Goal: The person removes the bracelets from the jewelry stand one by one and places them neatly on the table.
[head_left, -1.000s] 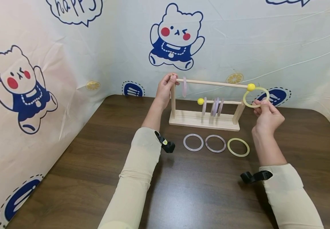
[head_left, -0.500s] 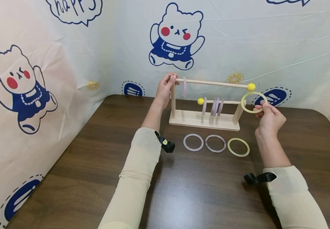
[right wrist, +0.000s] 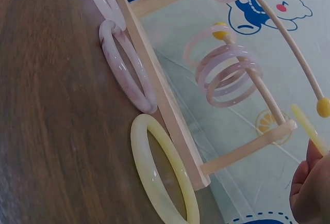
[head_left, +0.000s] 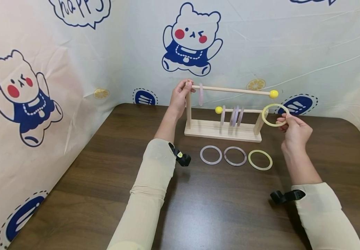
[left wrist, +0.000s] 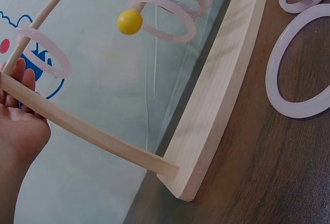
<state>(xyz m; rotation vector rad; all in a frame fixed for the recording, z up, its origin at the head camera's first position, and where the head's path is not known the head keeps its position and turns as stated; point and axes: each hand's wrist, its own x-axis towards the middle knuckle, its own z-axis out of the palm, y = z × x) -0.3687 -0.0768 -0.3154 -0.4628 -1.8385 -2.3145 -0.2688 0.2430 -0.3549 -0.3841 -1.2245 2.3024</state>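
My left hand (head_left: 179, 95) grips the top of the left post of a wooden bangle rack (head_left: 223, 131). My right hand (head_left: 297, 133) pinches a yellow bangle (head_left: 263, 115) between thumb and fingers, in the air by the right post, below the yellow ball (head_left: 273, 94) that ends the upper rod (head_left: 236, 90). A pink bangle (head_left: 201, 95) hangs on that rod near my left hand. Several pink and lavender bangles (right wrist: 227, 74) hang on the lower rod, which has its own yellow ball (head_left: 219, 110).
In front of the rack, a lavender bangle (head_left: 201, 155), a mottled purple bangle (head_left: 225, 157) and another yellow bangle (head_left: 249, 160) lie in a row on the dark wooden table (head_left: 198, 201). A printed cloth (head_left: 136, 52) hangs close behind the rack.
My right hand has drawn the yellow bangle down from the upper rod's ball, which it overlapped in view earlier; the hand shifted slightly right. My left hand stays on the post.
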